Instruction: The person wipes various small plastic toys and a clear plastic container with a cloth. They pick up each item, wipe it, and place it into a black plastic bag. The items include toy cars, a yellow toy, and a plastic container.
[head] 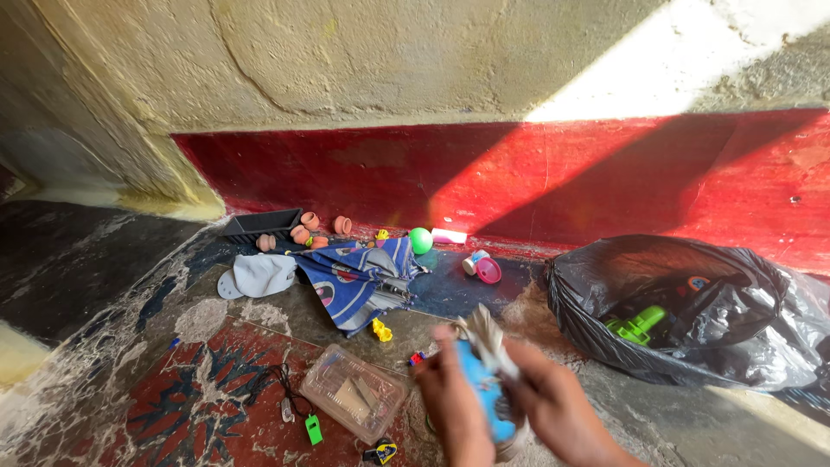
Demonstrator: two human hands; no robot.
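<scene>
Low at the frame's edge, the left hand [450,398] and right hand [553,406], blurred, both clasp a blue toy [482,391] whose loose pale strips could snag or drop toward the black bag [743,346] beyond.

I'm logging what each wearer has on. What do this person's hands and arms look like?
Both the left hand and right hand are bare: no gloves, rings or watch visible, and no sleeves reach the wrists. Both are motion-blurred, so finer detail on the fingers cannot be told.
</scene>
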